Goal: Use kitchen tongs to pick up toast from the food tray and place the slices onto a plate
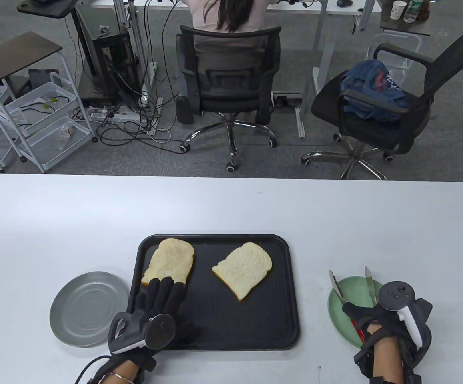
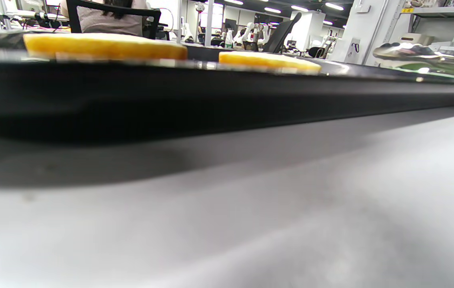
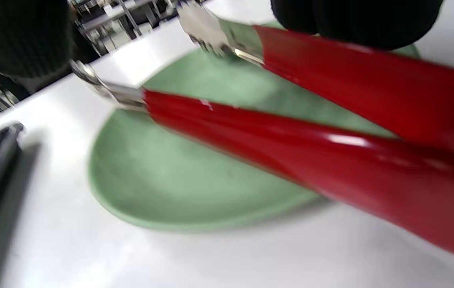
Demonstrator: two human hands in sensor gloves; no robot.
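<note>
Left to right across the worktop [image 1: 231, 204].

Grey plate [image 1: 83, 308]: sits just left of the tray, nothing on it.

My left hand [image 1: 157, 300]: fingers straight, laid flat on the tray's near-left part, tips touching the near edge of the left toast. Holds nothing. Looks like it is steadying the tray.

Tray [image 1: 255, 320]: black, two slices in it. Left toast [image 1: 169, 258] in the far-left corner. Right toast [image 1: 242, 269] nearer the middle, turned at an angle. The two lie well apart. Neither has been moved to a plate yet.

Green plate [image 1: 337, 316]: right of the tray, no toast on it. The tongs [image 1: 353, 288] are over it, metal tips pointing away from me and spread.

My right hand [image 1: 375, 320]: grip curled round the red handles of the tongs; the wrist view shows the two arms apart, so I am holding without squeezing.

Step in hand, as I judge it: tongs taken up, first pick not begun. Next move calls for swinging the tongs left over the tray, setting the spread tips either side of the right toast, the nearer one, then squeezing on its edges and lifting. Which plate is the target I cannot tell.
</note>
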